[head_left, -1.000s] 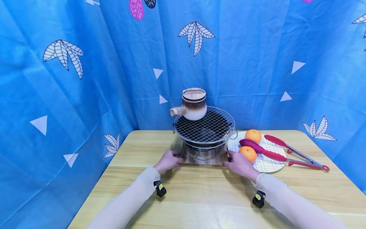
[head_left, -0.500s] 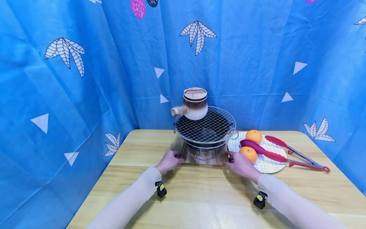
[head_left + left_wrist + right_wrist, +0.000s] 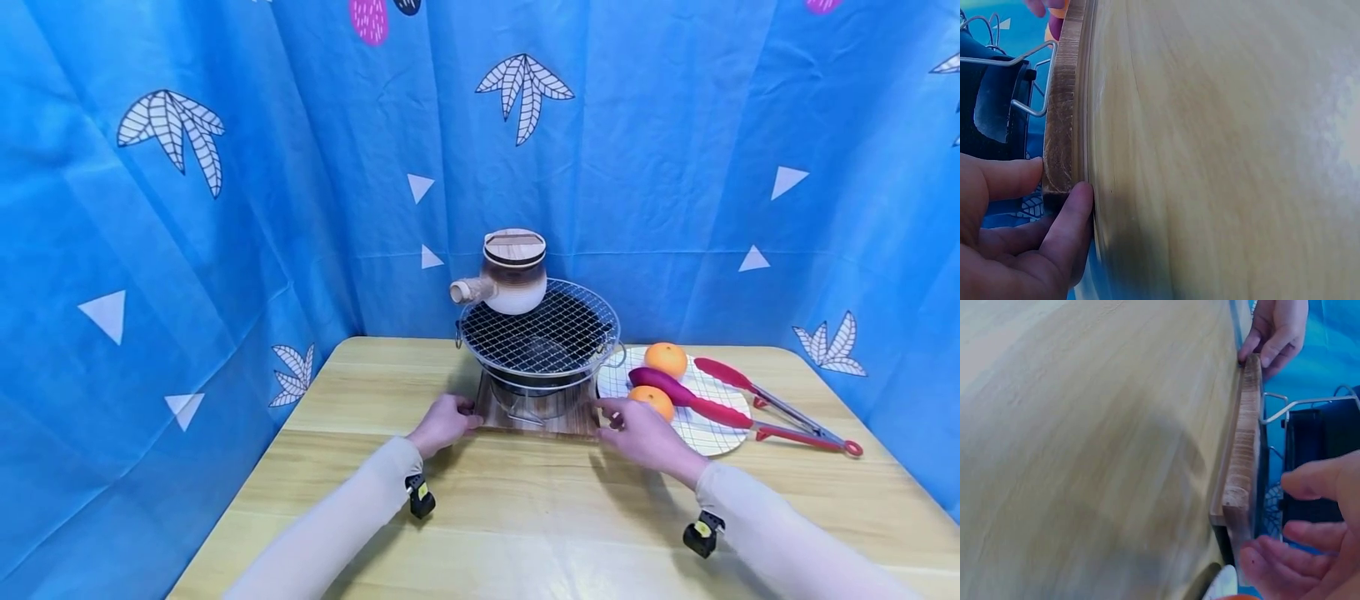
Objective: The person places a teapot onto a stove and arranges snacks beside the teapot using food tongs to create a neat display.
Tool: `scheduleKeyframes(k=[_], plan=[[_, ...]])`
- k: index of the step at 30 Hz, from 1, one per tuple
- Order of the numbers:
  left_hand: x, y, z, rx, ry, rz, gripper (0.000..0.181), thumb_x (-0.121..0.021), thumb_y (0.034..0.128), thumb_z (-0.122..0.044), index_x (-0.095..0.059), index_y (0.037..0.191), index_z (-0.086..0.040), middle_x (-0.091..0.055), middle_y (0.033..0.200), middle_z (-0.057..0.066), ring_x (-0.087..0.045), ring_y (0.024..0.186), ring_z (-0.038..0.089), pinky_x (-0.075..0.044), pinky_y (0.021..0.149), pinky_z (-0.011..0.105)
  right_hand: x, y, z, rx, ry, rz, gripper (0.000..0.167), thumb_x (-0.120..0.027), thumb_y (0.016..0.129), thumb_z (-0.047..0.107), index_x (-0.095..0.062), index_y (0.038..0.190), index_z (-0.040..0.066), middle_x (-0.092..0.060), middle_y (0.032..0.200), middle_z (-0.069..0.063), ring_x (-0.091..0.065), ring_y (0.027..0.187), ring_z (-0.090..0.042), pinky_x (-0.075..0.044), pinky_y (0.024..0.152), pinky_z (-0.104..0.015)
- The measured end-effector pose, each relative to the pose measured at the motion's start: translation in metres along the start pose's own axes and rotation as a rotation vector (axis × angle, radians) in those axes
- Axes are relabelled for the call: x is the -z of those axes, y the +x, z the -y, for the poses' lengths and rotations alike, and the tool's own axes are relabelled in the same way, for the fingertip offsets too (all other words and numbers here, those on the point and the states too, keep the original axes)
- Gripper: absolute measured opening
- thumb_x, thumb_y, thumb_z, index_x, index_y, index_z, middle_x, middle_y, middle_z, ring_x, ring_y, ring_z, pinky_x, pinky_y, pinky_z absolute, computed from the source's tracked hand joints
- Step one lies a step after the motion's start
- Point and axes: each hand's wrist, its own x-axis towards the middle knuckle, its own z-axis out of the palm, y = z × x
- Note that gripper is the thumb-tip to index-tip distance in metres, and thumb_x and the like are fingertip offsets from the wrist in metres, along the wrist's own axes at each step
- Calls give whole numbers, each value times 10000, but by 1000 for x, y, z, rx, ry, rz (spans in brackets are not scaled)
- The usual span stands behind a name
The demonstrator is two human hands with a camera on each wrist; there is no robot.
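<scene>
A brown wooden board [image 3: 567, 423] lies on the table under a round charcoal grill [image 3: 540, 354] with a wire grate. My left hand [image 3: 442, 425] pinches the board's near left corner; in the left wrist view its thumb is on top and a finger is at the lower edge. At the near right corner is my right hand [image 3: 647, 437]. The right wrist view shows its thumb lifted away from the board [image 3: 1242, 456], fingers spread beside the edge; whether a fingertip still touches is unclear. A lidded clay pot [image 3: 517, 292] with a side handle sits on the grate's left.
Right of the grill, a checked plate [image 3: 697, 437] holds two oranges [image 3: 666, 359] and a purple elongated vegetable [image 3: 654, 379]. Red-tipped tongs [image 3: 810, 435] lie partly across the plate and table. A blue curtain [image 3: 645, 150] hangs behind and at the sides.
The right hand's fingers have loosened from the board's corner and the hand has shifted slightly right. The left hand keeps its place on the board. The grill and pot hold still.
</scene>
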Motion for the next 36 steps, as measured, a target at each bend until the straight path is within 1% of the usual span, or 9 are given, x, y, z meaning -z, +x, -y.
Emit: scheduleKeyframes(k=[6,11,15,20,23,26,28,31,36], plan=[[-2,1,0,-7,2,3,432,-707,898,-27,-566,1264,152,-653,1057,206,-724,880,273,-608,801,352,15,-13,-2,91,-21,-24,473,-746,891,144,-625,1319,-16,-690,1193,-177,-673,1015,-324,-587,854,-469],[-2,1,0,8,13,0,425,-699,906,-37,-567,1270,139,-649,1069,199,-724,896,276,-605,815,356,29,-23,-10,145,-84,-56,510,-763,877,143,-611,1344,4,-641,1306,-196,-610,1163,-391,-514,975,-576],[-1,0,-3,16,17,2,440,-696,912,-44,-554,1287,137,-645,1083,201,-725,900,283,-602,829,365,43,-28,-17,172,-158,-58,522,-781,861,165,-618,1341,40,-607,1366,-206,-547,1262,-439,-461,1022,-624],[0,0,-4,19,18,3,448,-693,915,-47,-547,1298,133,-641,1082,197,-725,894,274,-600,835,369,60,-34,-25,149,-200,-26,582,-806,836,198,-604,1365,62,-603,1369,-202,-513,1280,-468,-451,1012,-655],[0,0,-3,17,14,3,439,-695,912,-41,-554,1290,133,-638,1069,193,-720,885,264,-602,824,362,68,-39,-29,107,-201,-5,624,-809,834,212,-580,1391,50,-579,1391,-227,-493,1289,-491,-456,993,-671],[0,0,-2,4,-1,3,427,-695,906,-23,-560,1274,145,-645,1065,206,-716,882,267,-606,809,357,76,-43,-34,87,-219,6,648,-816,830,227,-569,1399,40,-564,1396,-251,-473,1293,-510,-448,979,-694],[0,0,-2,4,-5,7,434,-695,904,-19,-553,1277,153,-644,1077,220,-716,891,277,-607,815,359,81,-46,-39,82,-237,9,657,-820,823,227,-567,1399,37,-557,1400,-261,-459,1299,-521,-427,982,-716],[1,0,-1,14,-7,10,441,-696,904,-22,-548,1282,151,-640,1085,216,-718,901,281,-606,823,358,90,-50,-45,85,-266,12,676,-832,811,248,-569,1406,63,-550,1407,-262,-447,1300,-523,-403,975,-747],[1,1,-1,25,0,10,434,-694,910,-32,-551,1282,139,-632,1077,199,-717,900,270,-604,827,351,103,-52,-53,58,-298,7,718,-846,796,308,-563,1410,67,-542,1410,-266,-447,1289,-517,-425,936,-754]])
